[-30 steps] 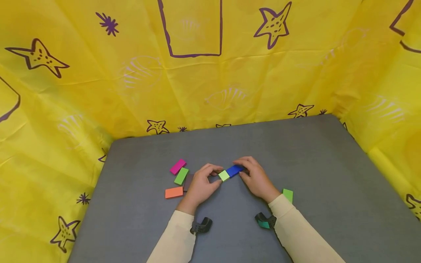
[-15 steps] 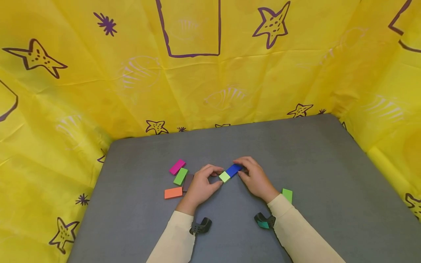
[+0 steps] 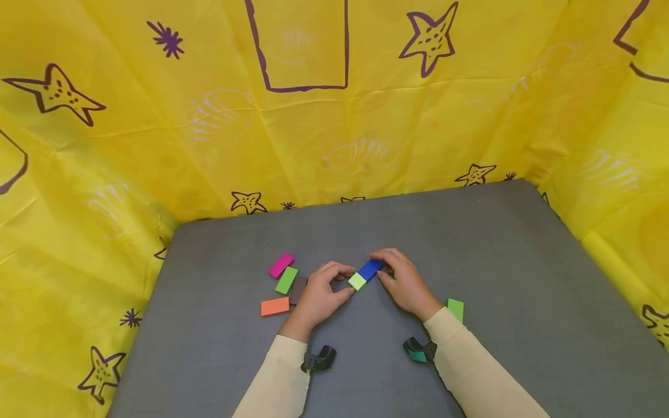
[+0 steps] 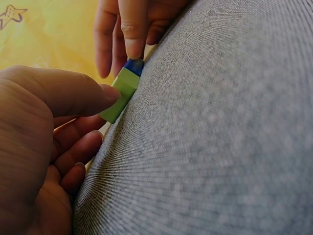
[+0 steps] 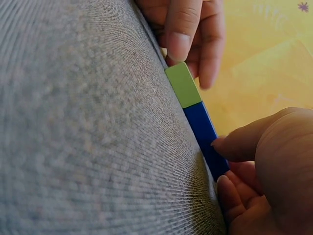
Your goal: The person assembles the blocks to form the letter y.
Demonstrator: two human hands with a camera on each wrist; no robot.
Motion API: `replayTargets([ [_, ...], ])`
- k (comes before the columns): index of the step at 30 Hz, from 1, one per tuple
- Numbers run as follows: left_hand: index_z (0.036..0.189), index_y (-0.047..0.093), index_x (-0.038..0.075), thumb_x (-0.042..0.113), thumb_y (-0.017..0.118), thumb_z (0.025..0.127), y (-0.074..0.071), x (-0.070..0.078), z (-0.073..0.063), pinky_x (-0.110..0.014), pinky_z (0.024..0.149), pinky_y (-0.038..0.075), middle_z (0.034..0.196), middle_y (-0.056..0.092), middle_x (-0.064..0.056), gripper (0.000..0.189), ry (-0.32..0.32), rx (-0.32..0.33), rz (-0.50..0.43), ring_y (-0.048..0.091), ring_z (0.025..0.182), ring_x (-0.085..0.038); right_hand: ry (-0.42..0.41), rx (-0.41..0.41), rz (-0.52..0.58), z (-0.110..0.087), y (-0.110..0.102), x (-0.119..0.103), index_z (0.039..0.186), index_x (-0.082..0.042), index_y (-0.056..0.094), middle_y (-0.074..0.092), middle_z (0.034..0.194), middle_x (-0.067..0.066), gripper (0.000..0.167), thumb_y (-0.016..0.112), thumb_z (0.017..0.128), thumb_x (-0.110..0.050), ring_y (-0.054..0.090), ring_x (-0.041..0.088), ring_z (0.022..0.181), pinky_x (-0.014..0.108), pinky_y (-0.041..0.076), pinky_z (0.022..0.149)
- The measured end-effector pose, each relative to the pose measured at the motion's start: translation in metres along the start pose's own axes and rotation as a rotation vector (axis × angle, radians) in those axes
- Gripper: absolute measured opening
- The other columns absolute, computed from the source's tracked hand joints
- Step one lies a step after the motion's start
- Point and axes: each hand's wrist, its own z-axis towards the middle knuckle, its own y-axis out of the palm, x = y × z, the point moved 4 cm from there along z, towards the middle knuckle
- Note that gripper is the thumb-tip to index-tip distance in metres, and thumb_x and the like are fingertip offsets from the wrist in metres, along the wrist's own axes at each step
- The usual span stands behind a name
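Note:
A light green block (image 3: 358,281) and a blue block (image 3: 369,270) lie end to end in one slanting line on the grey table, their ends meeting. My left hand (image 3: 325,291) has its thumb and fingers around the near end of the light green block; the left wrist view shows the thumb on that block (image 4: 124,90). With thumb and fingers, my right hand (image 3: 405,283) pinches the far part of the blue block, its thumb on the side of the blue block (image 5: 203,125) in the right wrist view.
Left of the hands lie a magenta block (image 3: 281,265), a green block (image 3: 287,281), an orange block (image 3: 274,306) and a dark brown block (image 3: 298,290), partly hidden by the left hand. Another green block (image 3: 456,309) is beside the right sleeve. A yellow patterned cloth (image 3: 292,133) surrounds the grey table (image 3: 376,371).
The joined light green and blue blocks have turned slightly, and now line up straighter with each other. Both hands have stayed nearly in place around them.

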Motion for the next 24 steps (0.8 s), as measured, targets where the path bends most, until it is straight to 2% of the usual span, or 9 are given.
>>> replayTargets([
  [9, 0.126, 0.078, 0.013, 0.005, 0.089, 0.092, 0.0016, -0.0025, -0.0001, -0.041, 0.098, 0.052, 0.117, 0.071, 0.006, 0.037, -0.032, -0.019, 0.015, 0.063, 0.109, -0.014, 0.000, -0.010, 0.004, 0.0012, 0.0023, 0.0003, 0.140, -0.002, 0.069, 0.065, 0.142, 0.013, 0.038, 0.071, 0.103, 0.006, 0.060, 0.032, 0.132, 0.052, 0.054, 0.101],
  [19, 0.128, 0.078, 0.012, 0.009, 0.089, 0.092, 0.0020, 0.0004, -0.0002, -0.043, 0.097, 0.051, 0.117, 0.072, 0.006, 0.037, 0.000, -0.008, 0.041, 0.063, 0.108, -0.015, 0.003, -0.008, 0.022, 0.0002, 0.0014, -0.0041, 0.142, -0.001, 0.067, 0.062, 0.149, 0.014, 0.039, 0.071, 0.104, 0.004, 0.059, 0.034, 0.135, 0.052, 0.054, 0.100],
  [24, 0.131, 0.077, 0.013, 0.010, 0.090, 0.091, 0.0029, 0.0017, -0.0019, -0.047, 0.099, 0.050, 0.122, 0.071, 0.005, 0.042, 0.011, -0.007, 0.046, 0.062, 0.111, -0.018, 0.004, 0.011, 0.069, -0.0003, -0.0026, -0.0055, 0.143, 0.001, 0.066, 0.061, 0.148, 0.015, 0.040, 0.072, 0.104, 0.003, 0.059, 0.033, 0.133, 0.051, 0.056, 0.096],
])
